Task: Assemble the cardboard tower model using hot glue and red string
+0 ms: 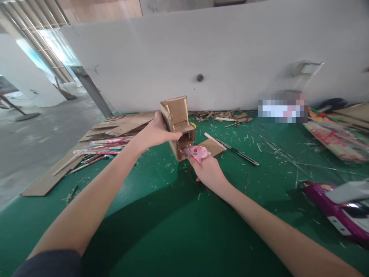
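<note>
Fingers of your left hand (157, 134) clasp the cardboard box (178, 110) by its left side, thumb across the front, and those of your right hand (211, 174) wrap the pink glue gun (200, 152). The box stands tilted between your hands, over the green table (155, 175); whether it touches is unclear. The gun's long axis runs leftward, its front end at the box's lower opening, just below your left thumb.

Brown cardboard box (179, 115), tilted; pink glue gun (200, 152) at lower opening.
</note>
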{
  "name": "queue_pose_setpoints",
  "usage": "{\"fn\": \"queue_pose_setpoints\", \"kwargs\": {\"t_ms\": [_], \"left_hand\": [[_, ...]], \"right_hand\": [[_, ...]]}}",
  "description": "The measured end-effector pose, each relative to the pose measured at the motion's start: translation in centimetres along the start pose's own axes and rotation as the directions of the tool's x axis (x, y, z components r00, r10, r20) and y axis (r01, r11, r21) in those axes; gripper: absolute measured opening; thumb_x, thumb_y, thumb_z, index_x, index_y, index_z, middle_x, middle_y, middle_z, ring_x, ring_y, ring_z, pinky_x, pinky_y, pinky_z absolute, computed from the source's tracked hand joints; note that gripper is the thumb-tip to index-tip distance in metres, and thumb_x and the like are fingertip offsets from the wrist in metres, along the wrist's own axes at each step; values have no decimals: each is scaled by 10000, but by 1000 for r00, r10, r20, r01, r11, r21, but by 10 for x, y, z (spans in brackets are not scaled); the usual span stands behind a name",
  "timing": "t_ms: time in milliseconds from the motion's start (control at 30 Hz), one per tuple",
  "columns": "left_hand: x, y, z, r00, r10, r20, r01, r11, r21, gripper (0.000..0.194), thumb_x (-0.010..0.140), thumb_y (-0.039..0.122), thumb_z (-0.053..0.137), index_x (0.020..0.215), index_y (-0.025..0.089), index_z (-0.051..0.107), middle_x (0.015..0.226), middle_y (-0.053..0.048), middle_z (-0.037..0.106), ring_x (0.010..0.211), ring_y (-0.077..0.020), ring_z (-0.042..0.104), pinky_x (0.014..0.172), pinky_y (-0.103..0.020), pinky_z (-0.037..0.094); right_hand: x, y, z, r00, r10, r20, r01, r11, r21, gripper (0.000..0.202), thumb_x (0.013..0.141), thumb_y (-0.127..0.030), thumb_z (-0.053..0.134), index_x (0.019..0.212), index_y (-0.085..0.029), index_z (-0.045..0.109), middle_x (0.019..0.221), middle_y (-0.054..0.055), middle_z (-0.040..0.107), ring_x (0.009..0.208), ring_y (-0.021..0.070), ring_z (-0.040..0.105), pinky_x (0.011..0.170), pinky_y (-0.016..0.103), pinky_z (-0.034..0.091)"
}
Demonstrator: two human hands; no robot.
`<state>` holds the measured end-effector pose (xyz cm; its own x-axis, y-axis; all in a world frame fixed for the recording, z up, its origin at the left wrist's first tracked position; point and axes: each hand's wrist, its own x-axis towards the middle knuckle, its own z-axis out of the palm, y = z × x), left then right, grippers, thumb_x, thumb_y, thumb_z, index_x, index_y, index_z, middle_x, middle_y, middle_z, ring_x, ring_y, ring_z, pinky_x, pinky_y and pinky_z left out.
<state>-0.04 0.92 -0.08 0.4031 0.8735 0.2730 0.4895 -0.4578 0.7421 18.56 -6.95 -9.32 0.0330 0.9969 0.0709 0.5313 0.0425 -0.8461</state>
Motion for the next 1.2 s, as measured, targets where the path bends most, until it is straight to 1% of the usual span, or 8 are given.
{"fn": "queue_pose_setpoints", "kwargs": {"t_ms": [200,400,567,667,800,900,1067,1200], "left_hand": [[0,1,-1,1000,-31,-3,31,999,12,838,615,322,780,1334,245,355,1372,-136,496,1305,-394,433,1037,-573,415],[0,0,-1,1000,-9,16,9,1000,2,816,629,299,773,1334,244,366,1347,-141,503,1304,-405,435,1033,-596,417],[0,1,0,1000,7,13,-7,1000,-19,810,625,289,778,1322,231,369,1342,-138,507,1315,-400,424,1039,-567,427],[-1,2,1,1000,-10,-15,10,1000,-1,827,612,293,780,1325,220,367,1335,-135,510,1329,-402,402,1054,-569,414],[-2,-1,2,999,-18,-34,18,1000,-2,812,621,288,775,1321,215,369,1324,-145,507,1306,-408,425,1039,-587,424],[-1,-4,2,999,-33,-38,33,999,-7,801,632,284,769,1318,212,361,1317,-156,503,1280,-412,452,1018,-607,434],[0,-5,3,1000,-13,-28,13,1000,0,787,643,267,761,1313,205,352,1321,-162,492,1286,-415,443,1017,-589,437],[-1,0,4,999,-5,-40,5,1000,12,766,651,290,765,1293,194,357,1337,-164,485,1298,-404,430,1038,-583,416]], "right_hand": [[-2,-9,-19,1000,8,23,-6,995,-100,284,885,-378,526,693,-177,585,514,17,591,376,122,557,421,231,435],[3,-11,-50,996,-87,6,86,979,-184,184,870,-332,543,897,-189,657,679,31,674,405,108,530,442,251,419],[6,-1,-67,991,-132,-2,125,942,-312,238,861,-393,561,856,-197,698,562,10,602,488,146,552,485,264,406],[7,3,-70,989,-149,4,141,927,-347,285,868,-431,541,858,-199,706,532,2,577,521,165,564,506,276,413],[6,4,-69,966,-256,31,254,923,-288,314,901,-421,486,940,-207,711,548,7,592,546,165,579,526,276,427],[4,4,-70,972,-231,47,236,941,-242,343,897,-442,490,991,-201,716,590,15,627,524,149,571,518,271,432],[3,6,-67,982,-162,94,173,977,-128,409,888,-455,526,1197,-217,650,798,35,715,487,118,563,501,264,450],[9,15,-56,957,-282,71,290,942,-168,352,898,-401,521,1153,-210,671,824,47,715,553,136,590,566,278,462]]}}
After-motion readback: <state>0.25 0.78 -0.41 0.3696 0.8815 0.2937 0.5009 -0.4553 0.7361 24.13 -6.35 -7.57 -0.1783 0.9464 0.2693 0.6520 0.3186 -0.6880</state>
